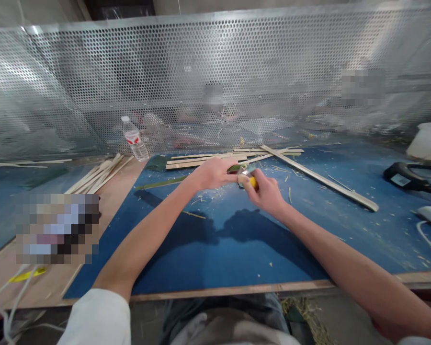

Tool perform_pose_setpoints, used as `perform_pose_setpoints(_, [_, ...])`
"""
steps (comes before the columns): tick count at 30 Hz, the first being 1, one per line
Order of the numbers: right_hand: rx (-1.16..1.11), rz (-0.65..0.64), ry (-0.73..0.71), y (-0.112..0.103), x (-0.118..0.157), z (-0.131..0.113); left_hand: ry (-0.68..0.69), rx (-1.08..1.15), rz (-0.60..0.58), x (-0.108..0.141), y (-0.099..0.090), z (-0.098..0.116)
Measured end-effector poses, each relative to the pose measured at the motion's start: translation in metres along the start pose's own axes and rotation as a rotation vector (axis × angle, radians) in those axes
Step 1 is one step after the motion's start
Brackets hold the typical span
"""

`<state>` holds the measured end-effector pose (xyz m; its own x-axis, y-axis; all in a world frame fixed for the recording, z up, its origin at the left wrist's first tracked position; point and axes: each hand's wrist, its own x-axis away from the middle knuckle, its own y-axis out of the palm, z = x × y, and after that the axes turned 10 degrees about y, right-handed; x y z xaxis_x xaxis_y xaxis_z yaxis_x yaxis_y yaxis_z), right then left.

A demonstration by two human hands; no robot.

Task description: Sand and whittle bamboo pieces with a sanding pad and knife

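Observation:
My left hand [213,173] is closed around a green bamboo strip [160,183], whose far end sticks out to the left over the blue mat [201,268]. In my right hand [268,192] is a knife with a yellow handle [253,182]. Its metal blade meets the strip just beyond my left fingertips, and the two hands almost touch. Fingers partly hide both the blade and the near end of the strip. Small shavings [210,197] lie scattered beneath the hands.
Pale bamboo strips [194,163] lie behind my hands, with a long one [326,182] slanting right. A bundle of strips [98,176] and a water bottle [134,139] are at left. A perforated metal screen [237,62] closes the back. A black frame-like object [398,177] lies right.

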<state>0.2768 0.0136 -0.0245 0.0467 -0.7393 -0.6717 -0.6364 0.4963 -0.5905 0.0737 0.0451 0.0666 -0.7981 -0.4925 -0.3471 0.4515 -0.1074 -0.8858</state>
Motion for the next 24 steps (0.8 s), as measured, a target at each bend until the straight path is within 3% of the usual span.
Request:
perform_pose_setpoints(10, [-0.152,0.0,0.166,0.013,0.008,-0.021,0.024,0.039,0.026,-0.001,-0.003,0.001])
perform_pose_setpoints(14, [-0.098,-0.026,0.059,0.01,0.004,-0.004,0.049,0.024,-0.011,-0.001,-0.003,0.001])
perform_pose_setpoints(20, [0.125,-0.067,-0.176,-0.013,-0.007,0.019,0.086,-0.015,-0.145,0.0,-0.003,0.001])
perform_pose_setpoints(24, [0.199,-0.09,-0.23,-0.018,-0.011,0.023,0.093,-0.075,-0.133,0.003,-0.001,-0.004])
